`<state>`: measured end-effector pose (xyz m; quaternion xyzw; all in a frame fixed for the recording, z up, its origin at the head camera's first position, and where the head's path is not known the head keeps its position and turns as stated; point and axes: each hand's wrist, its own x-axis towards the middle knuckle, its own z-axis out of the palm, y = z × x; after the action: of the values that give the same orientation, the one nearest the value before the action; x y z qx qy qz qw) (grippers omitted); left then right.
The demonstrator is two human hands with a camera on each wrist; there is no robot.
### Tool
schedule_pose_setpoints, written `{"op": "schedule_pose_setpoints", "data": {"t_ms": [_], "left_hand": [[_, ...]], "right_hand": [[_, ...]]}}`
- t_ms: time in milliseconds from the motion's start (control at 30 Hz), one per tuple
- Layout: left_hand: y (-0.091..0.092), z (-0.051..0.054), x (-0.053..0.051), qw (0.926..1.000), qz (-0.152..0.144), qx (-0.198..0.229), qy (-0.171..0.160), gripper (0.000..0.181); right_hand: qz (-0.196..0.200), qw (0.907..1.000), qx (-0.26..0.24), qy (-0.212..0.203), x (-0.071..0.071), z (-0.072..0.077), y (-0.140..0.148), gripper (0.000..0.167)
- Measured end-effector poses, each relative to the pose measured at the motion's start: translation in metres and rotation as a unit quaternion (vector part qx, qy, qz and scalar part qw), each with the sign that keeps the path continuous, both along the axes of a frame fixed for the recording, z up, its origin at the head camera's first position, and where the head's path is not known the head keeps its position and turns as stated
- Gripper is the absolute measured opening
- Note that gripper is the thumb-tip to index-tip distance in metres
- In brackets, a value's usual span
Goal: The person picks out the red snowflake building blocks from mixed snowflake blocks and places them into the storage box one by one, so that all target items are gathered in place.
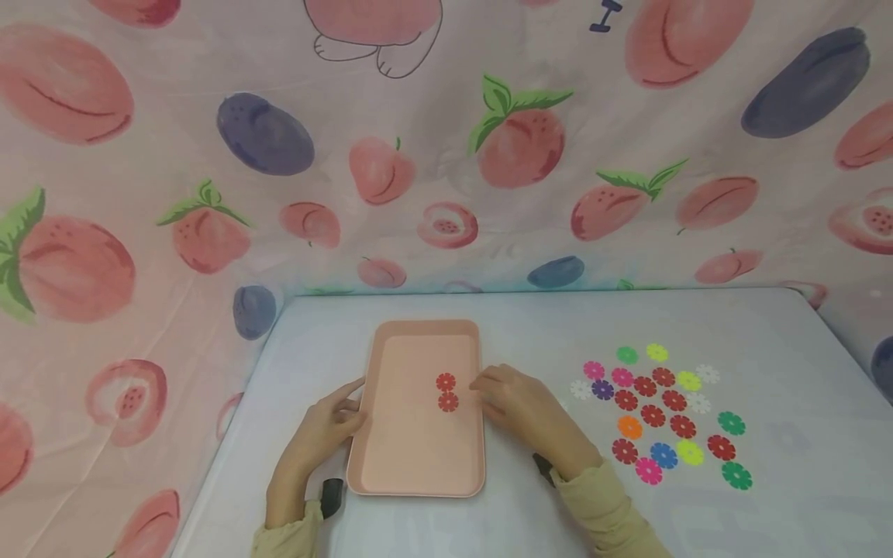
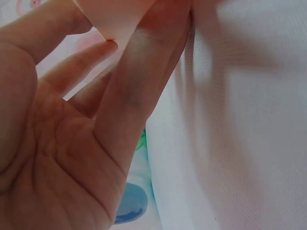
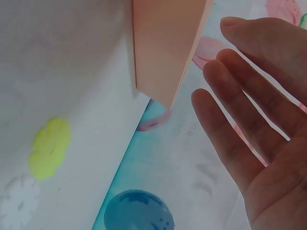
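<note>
A pink tray (image 1: 415,484) lies on the table, with two red notched discs (image 1: 446,381) one above the other inside near its right side. My left hand (image 1: 322,428) touches the tray's left rim with extended fingers; the left wrist view shows the left hand (image 2: 72,129) against the tray's edge (image 2: 117,19). At the right rim, my right hand (image 1: 519,407) hovers with loosely bent fingers. In the right wrist view, the right hand (image 3: 259,120) holds nothing and is apart from the tray (image 3: 168,43).
Several notched discs in red, green, yellow, white, pink, blue, purple and orange lie spread right of the tray, among them a blue one (image 1: 663,456) and an orange one (image 1: 629,427). A fruit-patterned cloth (image 1: 418,93) hangs behind the table (image 1: 530,325).
</note>
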<state>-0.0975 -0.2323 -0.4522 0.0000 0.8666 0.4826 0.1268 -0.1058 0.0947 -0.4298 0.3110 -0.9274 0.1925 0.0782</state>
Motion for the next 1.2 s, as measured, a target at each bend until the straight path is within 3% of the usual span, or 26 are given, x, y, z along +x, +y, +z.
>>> {"op": "schedule_pose_setpoints", "data": {"t_ms": [467, 833, 1200], "left_hand": [[-0.001, 0.0, 0.0, 1.0, -0.002, 0.009, -0.001, 0.059], [-0.001, 0.001, 0.0, 1.0, -0.002, 0.009, -0.002, 0.059], [-0.001, -0.002, 0.0, 1.0, 0.002, 0.004, 0.001, 0.059]], "right_hand": [[-0.03, 0.9994, 0.013, -0.009, 0.006, -0.003, 0.019, 0.035], [-0.069, 0.9962, 0.028, -0.046, 0.013, -0.005, 0.034, 0.037], [-0.076, 0.9961, 0.032, -0.031, 0.017, -0.009, 0.051, 0.038]]}}
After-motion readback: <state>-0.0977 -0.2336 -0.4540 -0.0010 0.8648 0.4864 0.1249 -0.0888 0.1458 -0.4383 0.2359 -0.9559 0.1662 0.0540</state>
